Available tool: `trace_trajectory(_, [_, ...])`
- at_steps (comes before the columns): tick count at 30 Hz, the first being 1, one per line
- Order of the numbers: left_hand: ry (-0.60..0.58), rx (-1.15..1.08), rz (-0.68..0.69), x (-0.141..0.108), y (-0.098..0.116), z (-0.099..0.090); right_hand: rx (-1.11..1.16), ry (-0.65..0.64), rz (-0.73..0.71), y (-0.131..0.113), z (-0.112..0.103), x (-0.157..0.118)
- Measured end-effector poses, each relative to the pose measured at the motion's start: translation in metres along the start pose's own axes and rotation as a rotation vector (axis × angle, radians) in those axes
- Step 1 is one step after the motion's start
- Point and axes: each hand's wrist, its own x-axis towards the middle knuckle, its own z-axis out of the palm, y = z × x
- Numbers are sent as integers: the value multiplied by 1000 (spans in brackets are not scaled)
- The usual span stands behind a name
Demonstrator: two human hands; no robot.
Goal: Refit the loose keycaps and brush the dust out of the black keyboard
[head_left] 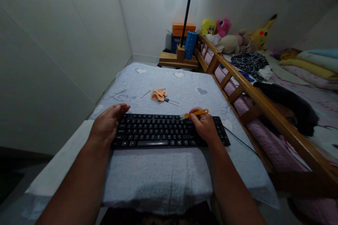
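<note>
A black keyboard [155, 130] lies on the table's pale quilted cloth [158, 175]. My left hand [107, 123] rests against its left end, fingers extended and holding nothing. In my right hand [202, 123], over the keyboard's right part, is a small yellow brush [200, 112]; its pale bristles point left, over the top row of keys. Behind the keyboard are a crumpled orange cloth [158, 95], a white cotton swab [145, 94] and a thin tool with a black part and metal prongs [171, 102].
A wooden bed rail [237, 74] runs along the right side. The keyboard cable [241, 141] trails right toward it. Behind the table stand a wooden lamp base [179, 59], an orange box [183, 29] and a blue roller [190, 45]. Plush toys [229, 44] and bedding lie beyond the rail.
</note>
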Motion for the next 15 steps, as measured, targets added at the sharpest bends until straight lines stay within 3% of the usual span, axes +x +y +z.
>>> trace_trajectory(4, [2,6,0,-1,0,0,-40,114,-22,1,-2,0])
trace_trajectory(9, [-17,44,13,-1,1,-1,192,-58,50,1,4,-3])
trace_trajectory(11, [-26,54,8,-1,1,-1,185,-106,57,2,8,-3])
trace_trajectory(15, [-22,76,-2,-1,2,-1,6,9,23,5,9,0])
